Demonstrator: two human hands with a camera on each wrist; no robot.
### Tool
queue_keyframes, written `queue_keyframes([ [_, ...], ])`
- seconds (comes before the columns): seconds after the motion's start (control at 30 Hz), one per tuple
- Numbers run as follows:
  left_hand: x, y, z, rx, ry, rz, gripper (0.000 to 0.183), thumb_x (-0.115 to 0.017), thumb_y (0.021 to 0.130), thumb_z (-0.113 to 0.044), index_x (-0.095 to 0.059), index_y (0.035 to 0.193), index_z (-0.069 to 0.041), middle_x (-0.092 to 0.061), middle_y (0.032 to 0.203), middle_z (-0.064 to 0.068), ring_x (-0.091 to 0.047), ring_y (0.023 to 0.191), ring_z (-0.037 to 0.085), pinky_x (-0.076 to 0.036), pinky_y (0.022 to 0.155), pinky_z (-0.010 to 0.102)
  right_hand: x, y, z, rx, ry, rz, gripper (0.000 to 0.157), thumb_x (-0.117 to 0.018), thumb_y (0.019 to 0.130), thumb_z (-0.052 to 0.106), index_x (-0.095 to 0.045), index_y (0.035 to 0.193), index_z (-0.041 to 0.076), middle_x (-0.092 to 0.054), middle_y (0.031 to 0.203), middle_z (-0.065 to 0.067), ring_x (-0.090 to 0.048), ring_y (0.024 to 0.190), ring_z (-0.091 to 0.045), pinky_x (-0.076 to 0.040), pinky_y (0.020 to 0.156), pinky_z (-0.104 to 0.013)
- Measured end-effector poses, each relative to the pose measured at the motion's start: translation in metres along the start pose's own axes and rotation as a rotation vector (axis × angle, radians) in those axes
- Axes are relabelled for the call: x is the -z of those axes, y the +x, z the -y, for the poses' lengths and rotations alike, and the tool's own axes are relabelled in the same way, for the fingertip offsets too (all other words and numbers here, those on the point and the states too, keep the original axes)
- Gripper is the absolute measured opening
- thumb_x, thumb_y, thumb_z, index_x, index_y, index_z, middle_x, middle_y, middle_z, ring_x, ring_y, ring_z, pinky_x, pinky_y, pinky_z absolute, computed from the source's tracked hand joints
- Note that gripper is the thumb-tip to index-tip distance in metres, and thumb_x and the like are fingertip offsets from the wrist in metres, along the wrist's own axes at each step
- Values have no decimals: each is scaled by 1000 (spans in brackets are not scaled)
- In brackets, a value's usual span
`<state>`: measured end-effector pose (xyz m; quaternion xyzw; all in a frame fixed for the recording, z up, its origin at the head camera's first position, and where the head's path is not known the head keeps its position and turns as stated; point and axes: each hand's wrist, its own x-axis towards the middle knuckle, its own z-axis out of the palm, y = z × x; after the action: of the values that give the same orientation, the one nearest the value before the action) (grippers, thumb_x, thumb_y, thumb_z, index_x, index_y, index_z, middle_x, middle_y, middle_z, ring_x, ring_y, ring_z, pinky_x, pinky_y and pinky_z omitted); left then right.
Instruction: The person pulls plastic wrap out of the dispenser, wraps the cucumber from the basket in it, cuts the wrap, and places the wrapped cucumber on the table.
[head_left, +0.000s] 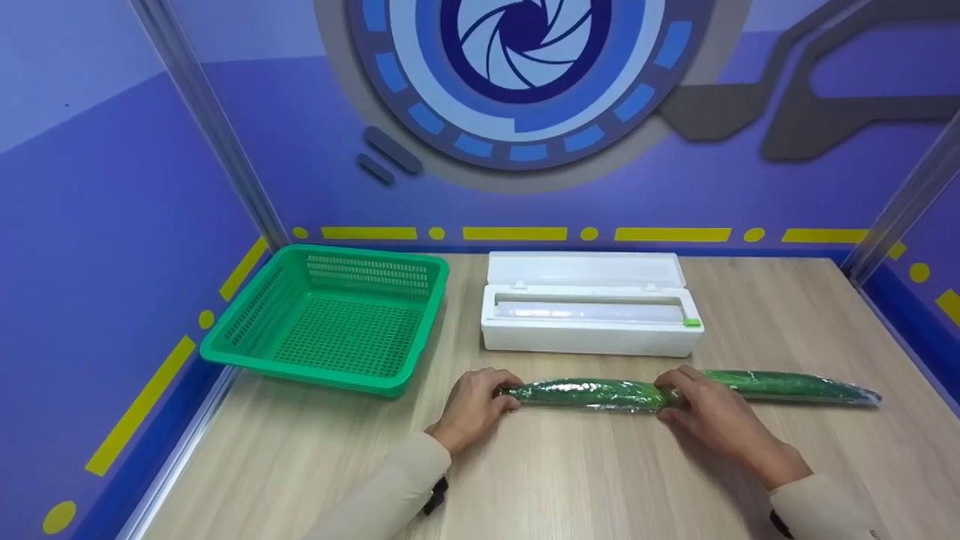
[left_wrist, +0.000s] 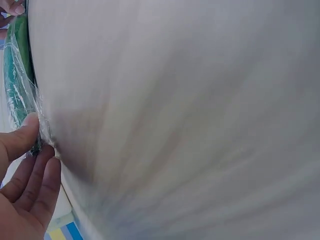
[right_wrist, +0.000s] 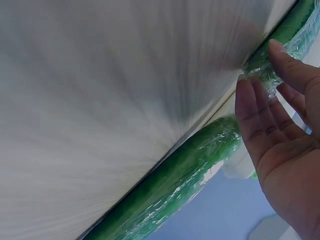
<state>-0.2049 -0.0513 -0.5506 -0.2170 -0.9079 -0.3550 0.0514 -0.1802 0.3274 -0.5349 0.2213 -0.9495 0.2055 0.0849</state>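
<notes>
A cucumber [head_left: 589, 393] in clear plastic film lies crosswise on the table in front of me. My left hand [head_left: 471, 405] pinches its left end, where the left wrist view shows loose, crinkled film [left_wrist: 42, 117] between thumb and fingers. The thumb and fingers of my right hand [head_left: 712, 415] grip the right end of the same cucumber, and they cover that tip in the head view. Beyond the right hand lies a second film-wrapped cucumber [head_left: 795, 385], seen below the fingers in the right wrist view [right_wrist: 185, 180].
Behind the cucumbers stands a white cling film dispenser [head_left: 592, 339], its lid raised, with a film roll [head_left: 589, 311] inside and a green slider [head_left: 691, 322] at its right end. A green plastic basket [head_left: 315, 377] sits at the back left. Blue panels enclose the table.
</notes>
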Motion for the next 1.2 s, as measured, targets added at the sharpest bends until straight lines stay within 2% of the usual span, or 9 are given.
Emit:
queue_keyframes([
  [0.2, 2, -3, 1, -18, 20, 7, 18, -80, 94, -14, -75, 111, -13, -75, 101, -4, -66, 91, 8, -56, 84, 33, -2, 0, 1, 18, -12, -10, 35, -90, 84, 9, -72, 114, 12, -70, 106, 5, -69, 98, -20, -57, 83, -48],
  [0.43, 4, -4, 2, 32, -24, 11, 13, -73, 100, -17, -69, 112, -15, -75, 103, -4, -64, 90, 8, -54, 84, 34, -5, -5, -3, 29, 93, 48, 39, -86, 88, 6, -71, 124, 7, -71, 114, 1, -69, 105, -22, -57, 89, -47],
  [0.57, 4, -4, 3, 17, -49, -1, 10, -71, 102, -13, -72, 112, -13, -76, 108, -2, -66, 96, 9, -56, 88, 36, -5, -7, -4, 37, 161, 38, 41, -85, 90, 9, -67, 126, 3, -70, 105, 3, -67, 97, -17, -57, 83, -42],
  [0.73, 3, -4, 4, -41, -29, -25, 13, -75, 99, -7, -75, 111, -7, -73, 109, 2, -65, 97, 11, -55, 85, 33, -1, -5, -4, 6, 195, 54, 29, -81, 93, 12, -61, 115, 10, -64, 96, 9, -58, 85, -7, -54, 75, -36],
  [0.9, 5, -3, 4, -4, -21, -18, 18, -82, 93, -11, -80, 111, -7, -66, 105, -2, -60, 95, 9, -53, 84, 28, 2, -4, -4, 1, 193, 82, 16, -76, 98, 15, -66, 111, 16, -69, 100, 12, -61, 89, -4, -55, 78, -36],
  [1.07, 7, -3, 5, -8, -30, -8, 23, -82, 93, -10, -81, 116, -9, -70, 105, -3, -62, 94, 6, -54, 84, 28, 1, -5, -5, 21, 172, 54, 12, -73, 101, 13, -71, 113, 13, -70, 106, 8, -67, 98, -11, -57, 84, -40],
  [1.2, 7, -3, 7, -43, -58, -17, 23, -81, 93, -4, -82, 116, -10, -75, 107, -3, -66, 98, 7, -56, 85, 28, -1, -6, -4, 45, 144, 22, 16, -70, 103, 13, -74, 118, 7, -65, 108, 7, -66, 98, -14, -57, 85, -42],
])
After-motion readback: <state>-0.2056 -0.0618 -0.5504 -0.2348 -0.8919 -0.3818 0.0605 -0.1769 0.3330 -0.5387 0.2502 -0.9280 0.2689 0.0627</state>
